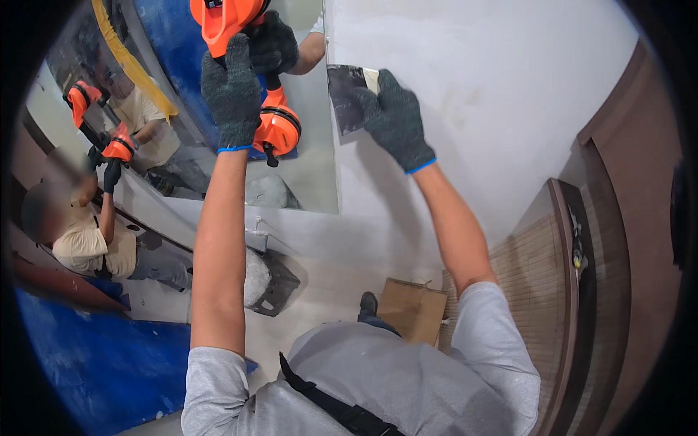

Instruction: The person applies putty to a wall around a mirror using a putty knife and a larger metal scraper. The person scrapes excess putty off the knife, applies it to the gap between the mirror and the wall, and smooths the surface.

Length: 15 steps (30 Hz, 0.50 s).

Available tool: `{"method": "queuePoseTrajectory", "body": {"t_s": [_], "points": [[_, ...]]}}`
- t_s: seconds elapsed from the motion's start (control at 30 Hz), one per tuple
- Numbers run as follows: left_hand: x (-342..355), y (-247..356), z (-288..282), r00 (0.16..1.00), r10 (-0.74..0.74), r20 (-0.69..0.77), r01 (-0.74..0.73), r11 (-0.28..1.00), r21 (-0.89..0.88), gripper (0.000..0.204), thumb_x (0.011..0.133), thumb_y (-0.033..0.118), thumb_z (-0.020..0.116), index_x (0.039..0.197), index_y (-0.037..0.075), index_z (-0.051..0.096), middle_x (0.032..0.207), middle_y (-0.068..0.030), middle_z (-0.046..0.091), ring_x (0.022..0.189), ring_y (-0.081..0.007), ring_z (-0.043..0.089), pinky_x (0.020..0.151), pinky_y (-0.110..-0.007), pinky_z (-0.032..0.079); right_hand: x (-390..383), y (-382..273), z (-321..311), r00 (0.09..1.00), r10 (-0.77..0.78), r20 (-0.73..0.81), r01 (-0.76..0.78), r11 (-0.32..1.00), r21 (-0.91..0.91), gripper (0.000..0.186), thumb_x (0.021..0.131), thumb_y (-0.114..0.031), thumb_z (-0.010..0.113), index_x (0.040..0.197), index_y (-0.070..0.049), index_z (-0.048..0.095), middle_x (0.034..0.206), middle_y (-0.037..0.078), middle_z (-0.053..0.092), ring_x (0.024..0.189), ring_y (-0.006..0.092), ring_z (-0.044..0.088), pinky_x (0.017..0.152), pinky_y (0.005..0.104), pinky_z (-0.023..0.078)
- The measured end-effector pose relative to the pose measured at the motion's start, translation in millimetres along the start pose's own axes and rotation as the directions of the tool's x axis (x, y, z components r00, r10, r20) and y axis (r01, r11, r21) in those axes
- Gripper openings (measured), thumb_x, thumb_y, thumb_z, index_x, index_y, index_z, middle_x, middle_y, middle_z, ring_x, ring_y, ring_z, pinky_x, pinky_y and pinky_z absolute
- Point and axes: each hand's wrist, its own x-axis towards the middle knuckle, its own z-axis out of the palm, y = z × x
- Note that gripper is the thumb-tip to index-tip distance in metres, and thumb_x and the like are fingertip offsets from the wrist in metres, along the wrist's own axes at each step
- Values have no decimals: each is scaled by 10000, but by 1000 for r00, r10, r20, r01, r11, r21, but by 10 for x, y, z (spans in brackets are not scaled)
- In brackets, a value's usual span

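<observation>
A large mirror panel (309, 171) stands against the white wall. My left hand (233, 94), in a dark knit glove, is closed round the grip of an orange suction lifter (225, 25) on the panel. More orange, a round cup with a black rim, shows beside my wrist; the glove hides much of the grip. Along the panel's right edge, my gloved right hand (398, 120) pinches a broad flat scraper (345, 102) with a dark blade and a cream part near the fingers. The blade lies close to the wall and the panel's edge. My gloved left hand is mirrored in the panel.
At the left, a person (94, 236) in a cream shirt holds another orange suction lifter (118, 144) on the panel. Below are a grey plastic stool (276, 285), a cardboard piece (411, 311) and blue sheeting (94, 356). Brown wooden panelling (531, 298) borders the right.
</observation>
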Motion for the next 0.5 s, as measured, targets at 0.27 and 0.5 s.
{"method": "queuePoseTrajectory", "body": {"t_s": [0.27, 0.5], "points": [[-36, 25, -17, 998, -59, 17, 59, 997, 40, 344, 1022, 362, 681, 1103, 30, 721, 926, -114, 695, 831, -272, 671, 757, -399, 511, 796, -444, -571, 911, -195, 362, 325, 882, -341, 318, 952, -359, 690, 1118, -98, 616, 807, 188, 706, 760, 408, 698, 714, 536, 540], [-4, 33, 19, 1000, 6, -28, -4, 997, 78, 335, 1020, 352, 686, 1122, 35, 724, 983, -113, 699, 849, -258, 675, 769, -391, 519, -284, 226, 181, 993, -71, -91, 61, 992, -108, 380, 994, -354, 687, 1096, -9, 565, 711, 240, 656, 648, 454, 667, 570, 539, 509]]}}
